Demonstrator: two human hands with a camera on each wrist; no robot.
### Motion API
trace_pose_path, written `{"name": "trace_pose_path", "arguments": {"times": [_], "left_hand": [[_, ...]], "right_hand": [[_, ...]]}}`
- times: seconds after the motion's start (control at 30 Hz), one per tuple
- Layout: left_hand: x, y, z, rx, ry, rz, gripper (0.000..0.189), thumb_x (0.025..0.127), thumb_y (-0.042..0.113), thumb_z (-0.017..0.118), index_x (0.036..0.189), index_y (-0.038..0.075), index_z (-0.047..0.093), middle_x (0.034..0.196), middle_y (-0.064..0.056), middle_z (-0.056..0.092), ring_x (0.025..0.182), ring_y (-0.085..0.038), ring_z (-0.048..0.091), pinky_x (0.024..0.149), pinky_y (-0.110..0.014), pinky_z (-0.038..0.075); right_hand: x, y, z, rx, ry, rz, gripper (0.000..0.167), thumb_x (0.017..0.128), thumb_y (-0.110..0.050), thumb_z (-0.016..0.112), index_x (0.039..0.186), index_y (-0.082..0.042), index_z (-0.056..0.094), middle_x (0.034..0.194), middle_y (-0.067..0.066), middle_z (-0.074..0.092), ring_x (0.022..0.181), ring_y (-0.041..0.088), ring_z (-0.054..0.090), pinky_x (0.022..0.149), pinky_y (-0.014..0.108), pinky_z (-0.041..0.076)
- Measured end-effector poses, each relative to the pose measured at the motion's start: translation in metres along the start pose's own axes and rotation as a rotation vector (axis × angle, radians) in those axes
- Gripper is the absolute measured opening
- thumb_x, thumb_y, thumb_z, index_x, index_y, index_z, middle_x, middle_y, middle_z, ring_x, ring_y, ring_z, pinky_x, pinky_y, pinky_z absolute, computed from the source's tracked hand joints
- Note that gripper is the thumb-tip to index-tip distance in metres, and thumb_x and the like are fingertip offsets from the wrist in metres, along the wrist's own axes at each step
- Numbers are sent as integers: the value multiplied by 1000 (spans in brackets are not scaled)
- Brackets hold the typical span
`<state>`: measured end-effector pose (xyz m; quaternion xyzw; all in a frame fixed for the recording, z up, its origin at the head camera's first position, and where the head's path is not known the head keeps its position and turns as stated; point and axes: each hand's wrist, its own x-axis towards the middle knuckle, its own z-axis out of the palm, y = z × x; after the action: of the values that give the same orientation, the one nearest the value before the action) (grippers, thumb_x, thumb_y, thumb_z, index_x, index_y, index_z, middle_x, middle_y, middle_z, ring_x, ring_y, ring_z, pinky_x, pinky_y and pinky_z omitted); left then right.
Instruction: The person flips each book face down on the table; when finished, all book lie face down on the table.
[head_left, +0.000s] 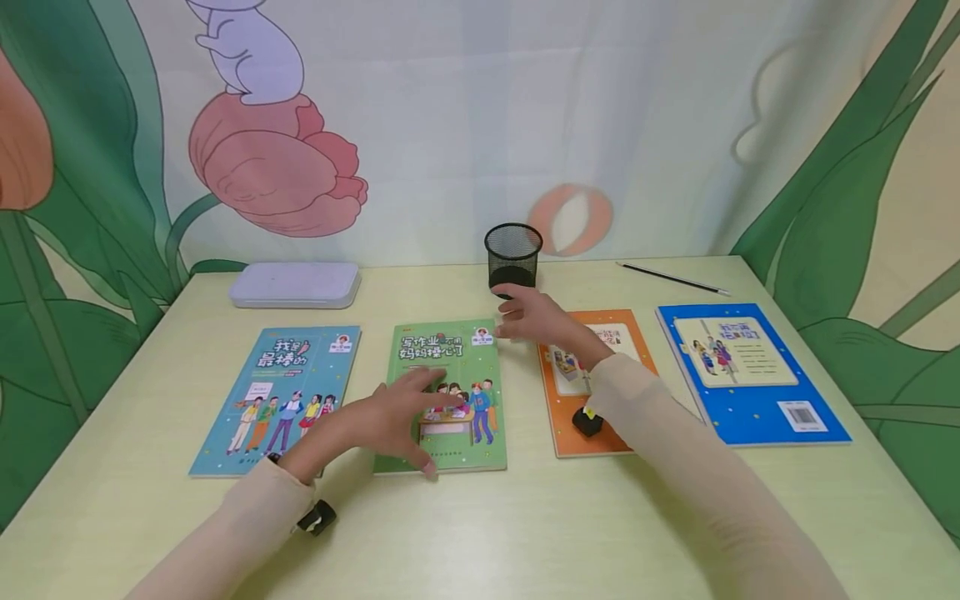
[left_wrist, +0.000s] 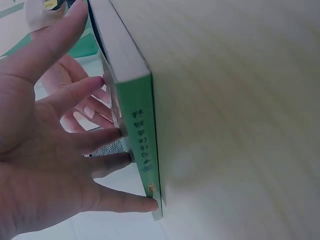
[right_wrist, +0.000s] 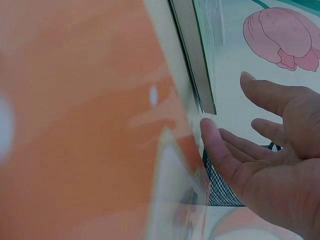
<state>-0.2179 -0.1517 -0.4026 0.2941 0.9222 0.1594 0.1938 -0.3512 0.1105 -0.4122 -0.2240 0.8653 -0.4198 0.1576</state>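
Cream sleeves [head_left: 247, 525] cover both my arms as they reach over a pale table [head_left: 450, 542] from its near side. At far left, a lavender case [head_left: 296, 285] lies by the back edge; in front of it a teal book [head_left: 292, 387] lies flat, its lower right part hidden by my left forearm. My left hand [head_left: 393, 412] spreads wide over a green book [head_left: 457, 437] at the table's centre, fingers and thumb apart; how firmly they touch it I cannot tell. The green book lies flat, cover up. Behind its upper right corner stands a black mesh cup [head_left: 513, 250]. My right hand [head_left: 536, 317], fingers parted and loosely bent, is just beside that corner; whether a fingertip touches the book I cannot tell. An orange book [head_left: 561, 400] lies flat, partly hidden by my right forearm. Farthest right lies a blue book [head_left: 750, 404], with a dark pencil [head_left: 671, 277] behind it near the back edge.
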Motion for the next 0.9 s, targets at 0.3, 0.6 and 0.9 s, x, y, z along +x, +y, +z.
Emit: {"name": "trace_pose_path", "arguments": {"times": [0.3, 0.6, 0.9], "left_hand": [[-2, 4, 0, 13, -52, -33, 104, 66, 43, 92, 154, 27, 39, 168, -15, 11, 155, -43, 3, 104, -85, 15], [-1, 8, 3, -11, -58, -54, 104, 67, 34, 94, 154, 25, 39, 169, -15, 8, 155, -43, -1, 107, -78, 26], [2, 13, 2, 14, -62, -63, 102, 67, 34, 94, 154, 26, 40, 168, -16, 11, 154, -44, 2, 114, -68, 28]], "right_hand": [[8, -11, 13, -59, -44, 16, 81, 88, -14, 77, 155, -8, 32, 149, 26, 48, 137, 38, 50, 110, 47, 45], [10, -18, 23, -146, -8, 45, 83, 84, -18, 82, 154, -12, 37, 146, 23, 53, 132, 34, 55, 108, 45, 46], [16, -23, 25, -205, -15, 99, 83, 83, -20, 83, 153, -16, 39, 145, 21, 54, 135, 34, 52, 110, 47, 44]]}}
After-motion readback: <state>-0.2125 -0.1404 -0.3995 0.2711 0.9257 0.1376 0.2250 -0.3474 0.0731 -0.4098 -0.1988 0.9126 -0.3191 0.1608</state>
